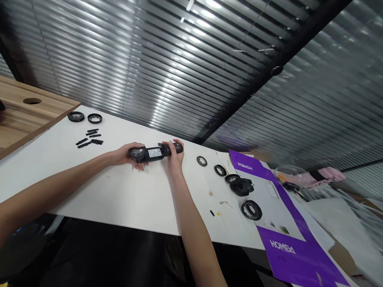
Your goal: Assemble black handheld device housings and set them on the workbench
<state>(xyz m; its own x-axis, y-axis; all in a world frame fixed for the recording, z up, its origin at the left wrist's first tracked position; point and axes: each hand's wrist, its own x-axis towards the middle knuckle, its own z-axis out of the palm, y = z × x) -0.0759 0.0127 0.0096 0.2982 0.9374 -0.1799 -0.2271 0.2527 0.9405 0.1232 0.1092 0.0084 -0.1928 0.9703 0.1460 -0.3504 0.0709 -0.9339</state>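
Above the white table (131, 199) I hold a black handheld device (154, 153) with a round, mesh-like head at its left end and a white label in the middle of its body. My left hand (127, 154) grips the round head, thumb on top and fingers below. The other end sits in my right hand (175, 154), its fingers wrapped around the dark handle. A small dark piece sticks up by the right fingers; whether it is separate, I cannot tell.
Two black rings (95, 118) and several black strips (89, 137) lie at left. Right of me are a flat ring (202, 161), more rings (251, 210), a dark clump (241, 186) and a purple-and-white sheet (278, 207). A wooden board (44, 107) borders the left; metal blinds (167, 71) stand behind.
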